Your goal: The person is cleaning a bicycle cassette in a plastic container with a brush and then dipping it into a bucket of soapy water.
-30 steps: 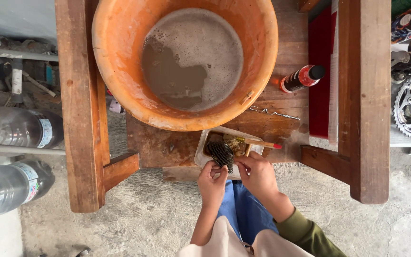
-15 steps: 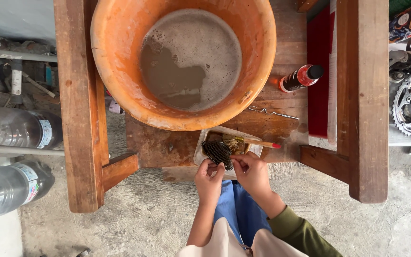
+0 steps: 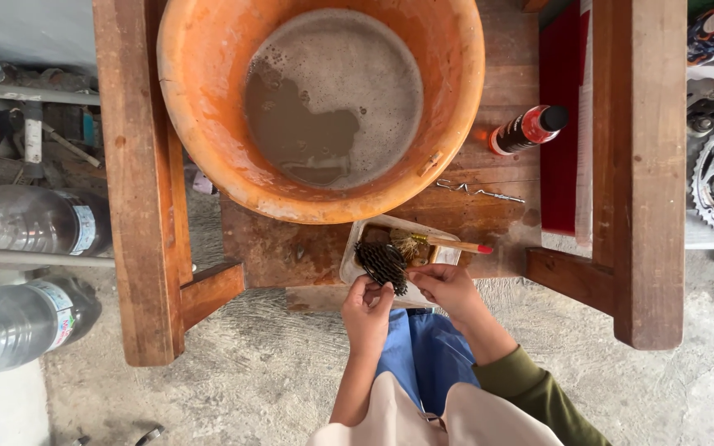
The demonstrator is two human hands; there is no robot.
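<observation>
- Together, the left hand (image 3: 367, 307) and right hand (image 3: 448, 286) pinched a dark toothed sprocket cluster (image 3: 383, 265) between their fingertips.
- It sat just above both hands, over a small tray (image 3: 349, 263) holding a brush (image 3: 444, 243).
- An orange basin (image 3: 208, 99) of murky water stood beyond.

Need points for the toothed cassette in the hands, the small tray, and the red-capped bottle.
toothed cassette (image 3: 382, 264), head view, on its dark stacked teeth.
small tray (image 3: 349, 266), head view, on its pale left wall.
red-capped bottle (image 3: 525, 130), head view, on its red body.
</observation>
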